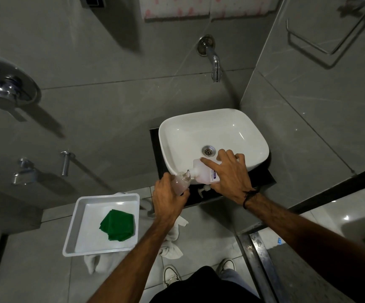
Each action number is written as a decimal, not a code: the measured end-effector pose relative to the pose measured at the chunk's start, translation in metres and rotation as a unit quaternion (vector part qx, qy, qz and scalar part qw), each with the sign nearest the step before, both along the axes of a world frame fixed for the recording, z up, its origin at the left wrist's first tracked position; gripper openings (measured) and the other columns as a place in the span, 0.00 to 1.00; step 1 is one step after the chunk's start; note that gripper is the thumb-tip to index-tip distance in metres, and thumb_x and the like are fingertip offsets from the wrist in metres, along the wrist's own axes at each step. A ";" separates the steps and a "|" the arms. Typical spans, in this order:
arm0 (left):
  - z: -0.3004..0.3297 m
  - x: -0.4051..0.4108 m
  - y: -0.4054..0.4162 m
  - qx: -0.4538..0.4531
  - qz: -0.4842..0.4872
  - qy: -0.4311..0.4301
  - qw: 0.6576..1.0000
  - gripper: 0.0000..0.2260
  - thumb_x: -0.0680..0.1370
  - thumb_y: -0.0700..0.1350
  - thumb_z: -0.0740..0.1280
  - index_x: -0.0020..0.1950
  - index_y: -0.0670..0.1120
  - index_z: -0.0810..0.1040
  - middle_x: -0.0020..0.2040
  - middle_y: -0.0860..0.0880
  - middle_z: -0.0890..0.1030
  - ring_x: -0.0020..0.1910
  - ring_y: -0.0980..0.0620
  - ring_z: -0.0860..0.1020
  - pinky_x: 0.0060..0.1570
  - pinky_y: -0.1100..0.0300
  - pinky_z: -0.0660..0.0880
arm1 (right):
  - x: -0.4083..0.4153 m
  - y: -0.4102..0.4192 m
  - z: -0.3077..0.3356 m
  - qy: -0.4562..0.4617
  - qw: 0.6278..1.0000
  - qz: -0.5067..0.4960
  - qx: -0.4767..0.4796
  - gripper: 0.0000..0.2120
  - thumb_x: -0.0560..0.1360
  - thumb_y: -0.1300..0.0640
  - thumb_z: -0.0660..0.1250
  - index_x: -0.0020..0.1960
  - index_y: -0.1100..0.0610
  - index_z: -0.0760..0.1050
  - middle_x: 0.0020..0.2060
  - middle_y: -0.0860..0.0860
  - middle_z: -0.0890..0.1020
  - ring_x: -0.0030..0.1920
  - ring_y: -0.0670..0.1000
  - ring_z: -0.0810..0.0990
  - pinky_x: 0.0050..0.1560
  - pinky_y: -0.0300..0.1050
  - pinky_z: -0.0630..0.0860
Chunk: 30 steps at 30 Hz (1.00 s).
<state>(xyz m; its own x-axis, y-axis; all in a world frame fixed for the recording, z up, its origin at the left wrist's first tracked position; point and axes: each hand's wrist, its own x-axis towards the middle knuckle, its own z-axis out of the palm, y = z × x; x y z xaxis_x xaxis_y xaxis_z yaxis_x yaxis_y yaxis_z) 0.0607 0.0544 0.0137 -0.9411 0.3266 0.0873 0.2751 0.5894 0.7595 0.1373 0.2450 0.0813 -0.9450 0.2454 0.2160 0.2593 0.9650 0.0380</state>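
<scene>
While the left hand grips a small clear bottle of pinkish liquid at the near rim of the white ceramic basin, the right hand clasps a larger translucent white refill bottle with a purple label, tipped on its side so its neck meets the small bottle's mouth. A white pump head lies on the black counter just beneath the hands. To the left, a white plastic tray holds a folded green cloth; a crumpled white towel lies on the floor.
</scene>
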 end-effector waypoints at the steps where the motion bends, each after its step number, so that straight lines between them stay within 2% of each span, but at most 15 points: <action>1: -0.002 0.000 -0.001 0.005 -0.006 -0.006 1.000 0.23 0.64 0.54 0.77 0.53 0.49 0.72 0.49 0.49 0.81 0.48 0.48 0.78 0.42 0.52 0.78 | 0.001 -0.001 -0.002 0.006 1.000 -0.006 -0.009 0.39 0.55 0.42 0.79 0.66 0.44 0.75 0.51 0.54 0.75 0.50 0.55 0.75 0.48 0.52 0.67; 6: -0.008 -0.001 -0.007 0.092 -0.036 -0.062 0.993 0.21 0.67 0.58 0.77 0.50 0.50 0.73 0.45 0.53 0.83 0.43 0.54 0.81 0.39 0.55 0.80 | 0.010 -0.006 -0.018 0.007 0.996 -0.051 -0.069 0.39 0.56 0.39 0.76 0.66 0.41 0.73 0.47 0.49 0.72 0.48 0.54 0.73 0.46 0.50 0.67; 9: -0.017 -0.002 -0.011 0.118 -0.047 -0.064 0.990 0.17 0.68 0.55 0.79 0.49 0.51 0.76 0.44 0.56 0.83 0.43 0.61 0.80 0.39 0.66 0.76 | 0.016 -0.011 -0.031 0.009 0.982 -0.100 -0.162 0.38 0.57 0.38 0.71 0.67 0.41 0.72 0.45 0.48 0.72 0.48 0.54 0.75 0.46 0.49 0.69; 11: -0.028 -0.005 -0.015 0.107 -0.047 -0.051 0.992 0.19 0.66 0.53 0.80 0.51 0.50 0.78 0.47 0.55 0.79 0.45 0.63 0.77 0.42 0.72 0.71 | 0.022 -0.013 -0.043 0.023 0.960 -0.128 -0.246 0.36 0.58 0.39 0.71 0.66 0.40 0.72 0.46 0.46 0.75 0.50 0.53 0.76 0.47 0.49 0.73; 12: -0.035 -0.007 -0.016 0.093 -0.047 -0.047 0.993 0.21 0.65 0.54 0.79 0.52 0.50 0.78 0.49 0.54 0.77 0.46 0.62 0.75 0.45 0.71 0.70 | 0.025 -0.013 -0.049 0.034 0.945 -0.137 -0.296 0.35 0.58 0.40 0.73 0.65 0.41 0.72 0.47 0.45 0.77 0.51 0.51 0.77 0.49 0.48 0.75; 14: -0.049 -0.012 -0.018 0.053 -0.053 -0.045 0.996 0.25 0.63 0.57 0.76 0.56 0.49 0.80 0.52 0.51 0.75 0.49 0.56 0.74 0.48 0.62 0.73 | 0.032 -0.013 -0.064 0.067 0.902 -0.162 -0.395 0.35 0.58 0.46 0.79 0.64 0.44 0.75 0.52 0.45 0.80 0.54 0.48 0.78 0.53 0.47 0.77; 18: -0.072 -0.025 -0.014 0.007 -0.057 -0.089 0.994 0.28 0.63 0.53 0.78 0.60 0.46 0.80 0.54 0.46 0.76 0.51 0.49 0.77 0.50 0.52 0.78 | 0.041 -0.012 -0.088 0.098 0.840 -0.226 -0.484 0.34 0.56 0.51 0.82 0.60 0.44 0.77 0.54 0.43 0.83 0.56 0.47 0.80 0.54 0.43 0.78; 23: -0.102 -0.036 -0.011 -0.030 -0.069 -0.135 0.988 0.28 0.64 0.41 0.82 0.62 0.45 0.79 0.56 0.46 0.76 0.53 0.44 0.79 0.53 0.44 0.81 | 0.048 -0.013 -0.102 0.100 0.814 -0.247 -0.516 0.35 0.57 0.55 0.83 0.61 0.44 0.76 0.53 0.43 0.83 0.54 0.47 0.81 0.52 0.40 0.78; 28: -0.103 -0.030 -0.011 -0.073 -0.058 -0.147 0.985 0.36 0.66 0.42 0.81 0.71 0.43 0.72 0.64 0.41 0.74 0.62 0.42 0.75 0.63 0.49 0.75 | 0.055 -0.010 -0.112 0.094 0.808 -0.261 -0.521 0.36 0.57 0.55 0.84 0.63 0.45 0.76 0.53 0.45 0.83 0.53 0.50 0.81 0.52 0.43 0.79; 30: -0.105 -0.019 -0.015 -0.088 -0.015 -0.178 0.980 0.36 0.65 0.42 0.81 0.69 0.40 0.69 0.64 0.39 0.73 0.62 0.40 0.74 0.61 0.49 0.74 | 0.058 -0.006 -0.115 0.095 0.804 -0.268 -0.522 0.36 0.57 0.55 0.84 0.62 0.46 0.76 0.52 0.46 0.83 0.53 0.51 0.81 0.51 0.43 0.79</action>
